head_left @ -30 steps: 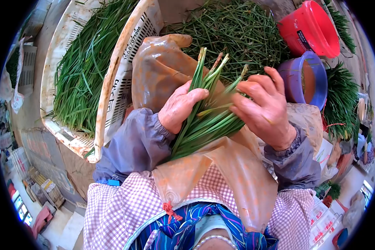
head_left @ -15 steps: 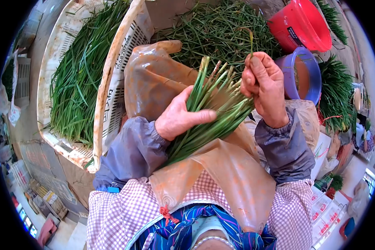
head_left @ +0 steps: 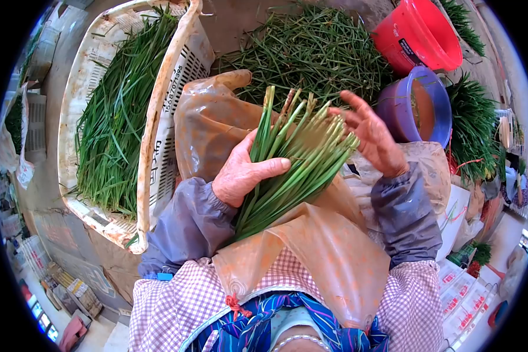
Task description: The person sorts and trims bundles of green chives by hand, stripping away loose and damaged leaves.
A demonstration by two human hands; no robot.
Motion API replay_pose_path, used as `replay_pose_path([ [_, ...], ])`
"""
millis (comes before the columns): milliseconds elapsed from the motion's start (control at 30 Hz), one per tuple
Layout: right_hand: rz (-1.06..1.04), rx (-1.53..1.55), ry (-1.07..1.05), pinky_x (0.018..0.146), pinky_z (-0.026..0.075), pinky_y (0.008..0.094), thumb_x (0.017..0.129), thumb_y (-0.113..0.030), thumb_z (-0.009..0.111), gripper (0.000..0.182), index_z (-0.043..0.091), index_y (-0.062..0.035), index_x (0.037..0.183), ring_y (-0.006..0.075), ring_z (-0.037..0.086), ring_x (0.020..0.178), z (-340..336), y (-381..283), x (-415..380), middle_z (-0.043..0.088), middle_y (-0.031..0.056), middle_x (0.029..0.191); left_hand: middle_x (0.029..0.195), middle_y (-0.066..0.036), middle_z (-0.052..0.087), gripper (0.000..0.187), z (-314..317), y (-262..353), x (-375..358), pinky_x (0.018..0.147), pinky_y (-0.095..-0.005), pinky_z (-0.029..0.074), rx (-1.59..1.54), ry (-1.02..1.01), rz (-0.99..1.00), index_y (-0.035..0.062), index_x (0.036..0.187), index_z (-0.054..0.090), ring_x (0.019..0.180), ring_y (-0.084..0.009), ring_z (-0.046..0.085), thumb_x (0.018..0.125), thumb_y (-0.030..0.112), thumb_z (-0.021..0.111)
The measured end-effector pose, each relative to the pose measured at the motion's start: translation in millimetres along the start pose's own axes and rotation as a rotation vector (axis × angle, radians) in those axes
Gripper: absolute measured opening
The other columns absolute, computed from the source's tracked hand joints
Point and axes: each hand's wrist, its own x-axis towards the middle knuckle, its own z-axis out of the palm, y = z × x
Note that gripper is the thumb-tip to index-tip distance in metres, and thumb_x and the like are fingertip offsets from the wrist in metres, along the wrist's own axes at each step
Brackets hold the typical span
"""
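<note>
A bunch of garlic chives (head_left: 293, 176) lies across my lap, its pale cut ends fanned out away from me. My left hand (head_left: 247, 173) is wrapped round its left side, thumb laid over the stems. Just beyond the right edge of the stem ends, my right hand (head_left: 374, 135) is raised with its fingers apart, and I see nothing in it. Its fingertips are slightly blurred and close to the stems. Under the bunch is a wet, translucent brown plastic apron (head_left: 328, 246) over my legs.
On the left stands a white plastic crate (head_left: 158, 117) of long green leaves. A heap of loose leaves (head_left: 317, 53) covers the floor ahead. To the right are a red bucket (head_left: 413, 38), a purple bucket (head_left: 396, 105) holding brownish water, and more green bundles (head_left: 472, 126).
My right hand has opened from a pinch on a thin yellowish blade, which no longer shows in it. My left hand still holds the bunch, shifted slightly.
</note>
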Motion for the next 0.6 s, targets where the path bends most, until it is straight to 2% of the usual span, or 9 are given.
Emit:
replay_pose_path([
  [33, 0.055, 0.158, 0.033, 0.103, 0.040, 0.0382, 0.091, -0.040, 0.060, 0.077, 0.020, -0.0073, 0.147, 0.0257, 0.049, 0.121, 13, 5, -6, 0.046, 0.0166, 0.134, 0.115, -0.009, 0.059, 0.056, 0, 2, -1, 0.089, -0.0326, 0.049, -0.039, 0.005, -0.020, 0.0015, 0.132, 0.042, 0.100, -0.0163, 0.059, 0.082, 0.006, 0.069],
  [100, 0.006, 0.329, 0.146, 0.103, 0.040, 0.0406, 0.092, -0.039, 0.059, 0.072, 0.023, -0.0074, 0.145, 0.0265, 0.049, 0.121, 21, 27, -14, 0.045, 0.0167, 0.134, 0.116, -0.010, 0.058, 0.055, 1, 7, -2, 0.089, -0.0324, 0.049, -0.116, 0.015, -0.055, 0.0016, 0.132, 0.042, 0.100, -0.0167, 0.059, 0.083, 0.006, 0.067],
  [133, 0.017, 0.423, 0.303, 0.102, 0.041, 0.0405, 0.093, -0.037, 0.058, 0.062, 0.031, -0.0076, 0.140, 0.0265, 0.052, 0.117, 25, 32, -17, 0.047, 0.0159, 0.132, 0.118, -0.010, 0.057, 0.055, 0, 7, -3, 0.089, -0.0327, 0.049, -0.121, 0.001, -0.034, 0.0013, 0.132, 0.041, 0.101, -0.0177, 0.059, 0.084, 0.009, 0.065],
  [267, -0.145, 0.240, 0.728, 0.095, 0.046, 0.0375, 0.092, -0.040, 0.059, 0.051, 0.040, -0.0100, 0.129, 0.0252, 0.055, 0.106, -18, 57, -32, 0.049, 0.0142, 0.127, 0.120, -0.013, 0.057, 0.060, 0, 5, -6, 0.092, -0.0344, 0.048, -0.086, 0.013, 0.028, -0.0002, 0.133, 0.040, 0.104, -0.0203, 0.059, 0.082, 0.018, 0.065],
  [367, 0.006, 0.527, 0.416, 0.095, 0.045, 0.0382, 0.090, -0.045, 0.059, 0.059, 0.036, -0.0107, 0.132, 0.0244, 0.054, 0.108, 7, 52, -34, 0.047, 0.0146, 0.130, 0.120, -0.012, 0.056, 0.064, -7, -1, -5, 0.093, -0.0351, 0.048, -0.154, 0.014, 0.042, -0.0001, 0.135, 0.037, 0.104, -0.0196, 0.058, 0.081, 0.013, 0.069],
  [400, 0.007, 0.505, 0.282, 0.099, 0.042, 0.0401, 0.089, -0.051, 0.058, 0.069, 0.030, -0.0107, 0.137, 0.0251, 0.050, 0.115, 24, 50, -30, 0.045, 0.0155, 0.131, 0.120, -0.012, 0.056, 0.069, -6, 0, -5, 0.093, -0.0355, 0.048, -0.154, -0.009, 0.029, 0.0003, 0.137, 0.034, 0.105, -0.0203, 0.058, 0.080, 0.013, 0.070],
  [433, 0.016, 0.630, 0.204, 0.102, 0.040, 0.0415, 0.089, -0.054, 0.056, 0.075, 0.025, -0.0098, 0.141, 0.0255, 0.048, 0.120, 34, 51, -27, 0.043, 0.0159, 0.134, 0.121, -0.012, 0.056, 0.069, -5, 0, -3, 0.094, -0.0356, 0.047, -0.137, -0.020, 0.027, 0.0004, 0.137, 0.034, 0.106, -0.0203, 0.058, 0.079, 0.012, 0.071],
  [500, -0.069, 0.647, 0.208, 0.105, 0.038, 0.0428, 0.089, -0.054, 0.054, 0.076, 0.023, -0.0096, 0.142, 0.0251, 0.049, 0.120, 55, 39, -16, 0.046, 0.0154, 0.133, 0.122, -0.011, 0.056, 0.071, -5, -2, -5, 0.094, -0.0356, 0.047, -0.104, -0.020, 0.037, 0.0006, 0.137, 0.034, 0.108, -0.0202, 0.057, 0.078, 0.010, 0.072],
  [600, -0.134, 0.498, 0.141, 0.107, 0.036, 0.0417, 0.090, -0.053, 0.054, 0.077, 0.026, -0.0068, 0.144, 0.0222, 0.045, 0.126, 71, 26, -9, 0.044, 0.0089, 0.139, 0.124, -0.011, 0.055, 0.079, 13, 9, -14, 0.098, -0.0349, 0.044, 0.155, -0.050, 0.151, 0.0007, 0.139, 0.031, 0.113, -0.0208, 0.055, 0.075, 0.007, 0.076],
])
